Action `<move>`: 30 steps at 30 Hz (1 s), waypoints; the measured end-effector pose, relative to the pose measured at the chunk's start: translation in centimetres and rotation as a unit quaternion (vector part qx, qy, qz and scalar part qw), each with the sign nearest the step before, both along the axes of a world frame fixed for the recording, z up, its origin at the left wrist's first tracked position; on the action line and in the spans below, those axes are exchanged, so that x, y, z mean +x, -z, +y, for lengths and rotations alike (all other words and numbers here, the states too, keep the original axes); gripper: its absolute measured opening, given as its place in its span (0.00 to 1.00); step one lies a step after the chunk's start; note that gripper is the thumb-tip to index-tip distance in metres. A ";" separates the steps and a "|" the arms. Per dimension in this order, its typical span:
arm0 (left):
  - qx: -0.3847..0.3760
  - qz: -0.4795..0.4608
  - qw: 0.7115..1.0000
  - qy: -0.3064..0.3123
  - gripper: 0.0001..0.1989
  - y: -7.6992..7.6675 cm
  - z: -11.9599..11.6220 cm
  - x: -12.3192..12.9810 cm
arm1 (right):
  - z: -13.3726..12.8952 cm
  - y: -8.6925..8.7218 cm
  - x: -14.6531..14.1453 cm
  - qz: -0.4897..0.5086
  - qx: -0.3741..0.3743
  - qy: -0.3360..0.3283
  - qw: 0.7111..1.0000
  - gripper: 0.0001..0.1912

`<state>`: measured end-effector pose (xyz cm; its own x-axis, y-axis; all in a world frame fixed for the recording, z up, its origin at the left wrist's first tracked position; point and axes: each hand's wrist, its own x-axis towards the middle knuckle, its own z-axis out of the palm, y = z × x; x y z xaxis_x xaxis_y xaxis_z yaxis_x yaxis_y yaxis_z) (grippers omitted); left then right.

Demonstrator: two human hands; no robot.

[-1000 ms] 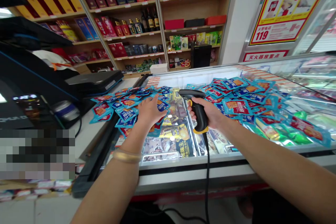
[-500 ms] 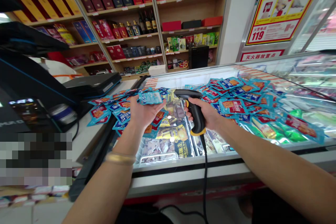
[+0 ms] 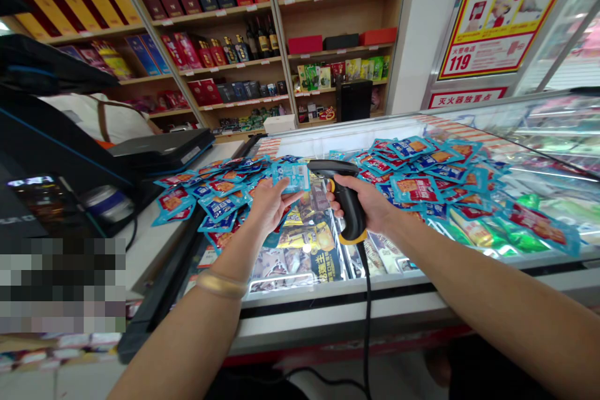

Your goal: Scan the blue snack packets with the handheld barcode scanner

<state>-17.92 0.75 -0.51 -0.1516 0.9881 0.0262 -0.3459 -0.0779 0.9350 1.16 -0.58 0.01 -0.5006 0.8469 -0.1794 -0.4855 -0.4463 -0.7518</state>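
Note:
Between its fingers and thumb, my left hand (image 3: 270,203) grips a light-blue snack packet (image 3: 291,177), printed back side up. My right hand (image 3: 359,200) is wrapped round the handle of a black and yellow barcode scanner (image 3: 352,215). The scanner's head points left and is close to the packet's right edge. Behind and left of my left hand lies a pile of blue and red snack packets (image 3: 222,203). A second pile of such packets (image 3: 417,190) lies to the right of the scanner. Both piles rest on the freezer's glass top (image 3: 307,275).
Bagged goods (image 3: 323,237) show through the freezer glass. The scanner's cable (image 3: 367,300) hangs over the front edge. At left stand a dark checkout machine (image 3: 42,156), a phone (image 3: 49,206) and a person in white (image 3: 100,115). Stocked shelves (image 3: 225,62) line the back.
My left hand has moved right, bringing the packet up to the scanner's head and turning its printed back into view. The right hand and scanner have barely shifted.

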 end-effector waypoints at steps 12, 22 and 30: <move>0.005 0.019 1.000 0.008 0.13 0.1 0.1 0.0 | 0.0 -0.1 -0.1 -0.011 -0.003 0.018 1.000 0.11; 0.069 0.138 0.988 -0.020 0.10 0.7 0.6 1.2 | 0.0 -1.8 1.0 -0.005 -0.005 0.064 0.998 0.12; 0.323 0.506 0.797 0.066 0.19 -0.1 1.0 10.3 | -0.2 -3.0 9.8 0.003 0.034 0.225 0.974 0.09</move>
